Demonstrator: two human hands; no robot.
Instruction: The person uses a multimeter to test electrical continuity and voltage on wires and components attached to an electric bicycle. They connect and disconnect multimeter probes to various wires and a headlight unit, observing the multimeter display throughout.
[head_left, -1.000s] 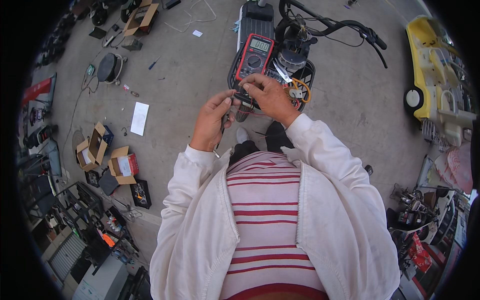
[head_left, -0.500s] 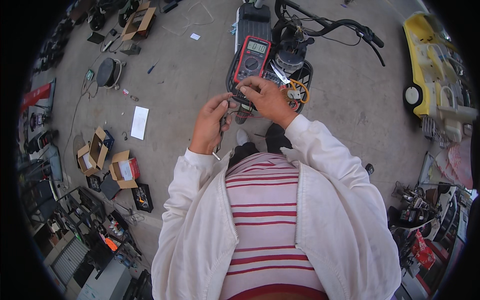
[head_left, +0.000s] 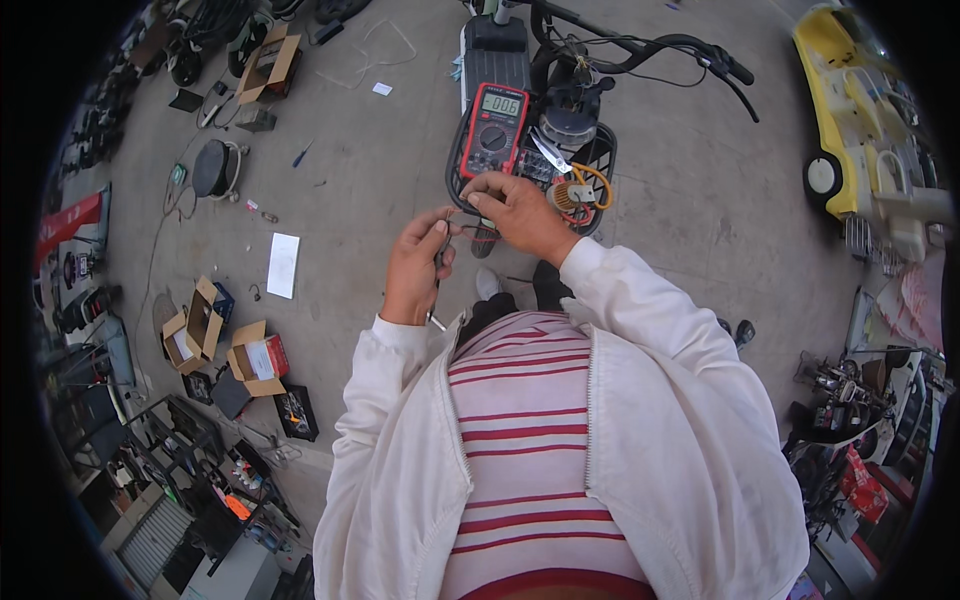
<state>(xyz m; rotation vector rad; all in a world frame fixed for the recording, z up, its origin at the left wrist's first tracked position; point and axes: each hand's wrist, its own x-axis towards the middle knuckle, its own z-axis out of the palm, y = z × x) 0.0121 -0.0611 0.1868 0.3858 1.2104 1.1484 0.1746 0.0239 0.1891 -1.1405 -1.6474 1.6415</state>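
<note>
Fingers of both hands, left hand point(head_left: 418, 268) and right hand point(head_left: 520, 212), pinch a thin wire point(head_left: 462, 212) between them.

A red multimeter point(head_left: 492, 130) leans in a scooter's front basket point(head_left: 600, 165), below black handlebars point(head_left: 640, 55). Open cardboard boxes point(head_left: 215, 335) and a white paper sheet point(head_left: 284, 265) lie on the concrete to the left, with a round black part point(head_left: 211, 167) farther up. A yellow toy car point(head_left: 865, 130) stands at the right edge.
</note>
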